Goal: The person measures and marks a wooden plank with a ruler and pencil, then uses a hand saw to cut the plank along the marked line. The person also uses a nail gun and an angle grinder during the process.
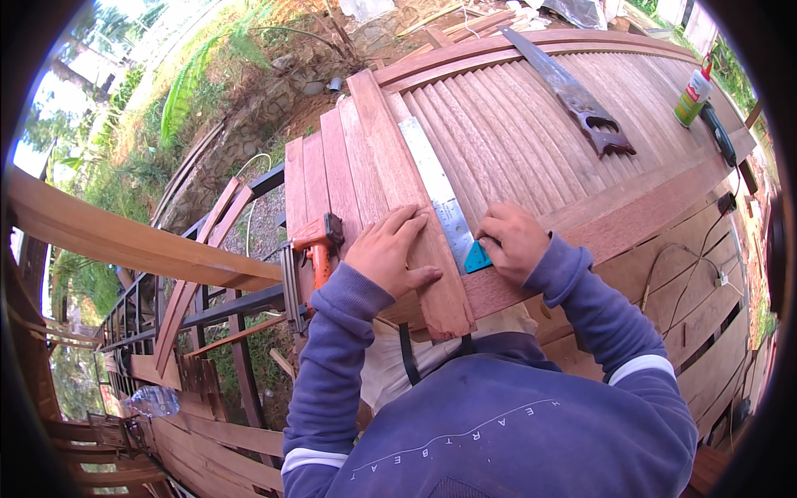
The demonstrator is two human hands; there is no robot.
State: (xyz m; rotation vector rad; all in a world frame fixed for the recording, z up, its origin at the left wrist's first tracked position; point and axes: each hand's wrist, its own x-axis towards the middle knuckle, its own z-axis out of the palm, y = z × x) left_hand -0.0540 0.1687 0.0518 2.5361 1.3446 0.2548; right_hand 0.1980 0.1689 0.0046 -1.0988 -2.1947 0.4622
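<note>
At frame centre, the left hand (394,253) rests, fingers spread, on the board (447,299); the right hand (515,245), fingers curled, pinches the square (438,189) by its teal end. Uneven pressure could skew either piece.

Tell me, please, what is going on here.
A person's left hand rests spread on a reddish board, while the right hand grips the teal end of a metal square lying alongside it. A handsaw lies on the slatted wooden panel, and an orange power tool sits left of the left hand.
</note>
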